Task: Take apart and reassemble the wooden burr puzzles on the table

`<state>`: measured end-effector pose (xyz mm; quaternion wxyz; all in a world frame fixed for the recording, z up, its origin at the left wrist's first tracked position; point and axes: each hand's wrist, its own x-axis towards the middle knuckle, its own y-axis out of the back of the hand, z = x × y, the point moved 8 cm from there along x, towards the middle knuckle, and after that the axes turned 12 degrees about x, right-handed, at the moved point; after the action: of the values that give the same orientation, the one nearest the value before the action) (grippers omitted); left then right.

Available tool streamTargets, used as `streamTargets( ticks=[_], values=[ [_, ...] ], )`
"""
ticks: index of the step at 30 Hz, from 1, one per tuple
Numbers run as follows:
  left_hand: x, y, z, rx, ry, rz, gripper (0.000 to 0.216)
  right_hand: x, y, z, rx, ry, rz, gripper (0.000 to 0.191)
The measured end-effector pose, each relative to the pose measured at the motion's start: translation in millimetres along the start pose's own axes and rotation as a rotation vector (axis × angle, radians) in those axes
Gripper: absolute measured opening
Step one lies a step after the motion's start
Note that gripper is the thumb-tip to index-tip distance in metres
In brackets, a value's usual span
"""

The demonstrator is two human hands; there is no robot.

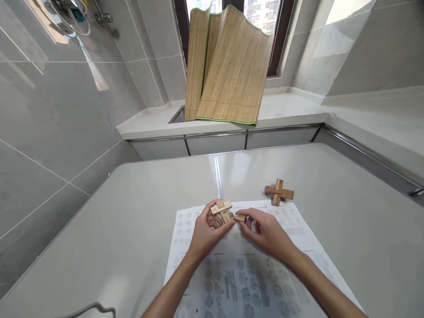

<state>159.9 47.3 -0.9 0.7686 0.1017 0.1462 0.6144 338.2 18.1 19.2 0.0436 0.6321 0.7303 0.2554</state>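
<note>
Several interlocked pale wooden puzzle pieces point(221, 207) are held between the thumb and fingers of my left hand point(208, 232). Just to their right, my right hand point(265, 229) pinches a small wooden puzzle piece point(240, 218) between thumb and forefinger. The inner end of that piece meets or nearly meets the held cluster; whether they touch I cannot tell. Both hands hover over a printed sheet point(212, 265) covered with small diagrams. Beyond my right hand, a darker, cross-shaped wooden puzzle point(278, 192) lies by the sheet's far right edge.
The light table point(132, 229) has a seam running away from me. Behind it, a folded bamboo mat point(235, 75) leans on a white counter point(291, 104) before a window. Grey tiled walls point(66, 115) stand on both sides. A grey cable point(96, 305) curves at the bottom left.
</note>
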Motion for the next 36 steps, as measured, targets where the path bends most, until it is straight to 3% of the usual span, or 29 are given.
streamTargets(
  ticks=[12,27,36],
  values=[
    [-3,-4,9,0.208,-0.106,0.006,0.07,-3,7,3,0.027,0.044,0.073,0.023],
    [-8,-9,22,0.319,-0.207,-0.072,0.066,-6,5,-6,0.049,0.141,0.018,0.018],
    [-10,-14,23,0.446,-0.303,-0.082,0.067,-4,5,-6,0.107,0.073,-0.034,0.017]
  ],
)
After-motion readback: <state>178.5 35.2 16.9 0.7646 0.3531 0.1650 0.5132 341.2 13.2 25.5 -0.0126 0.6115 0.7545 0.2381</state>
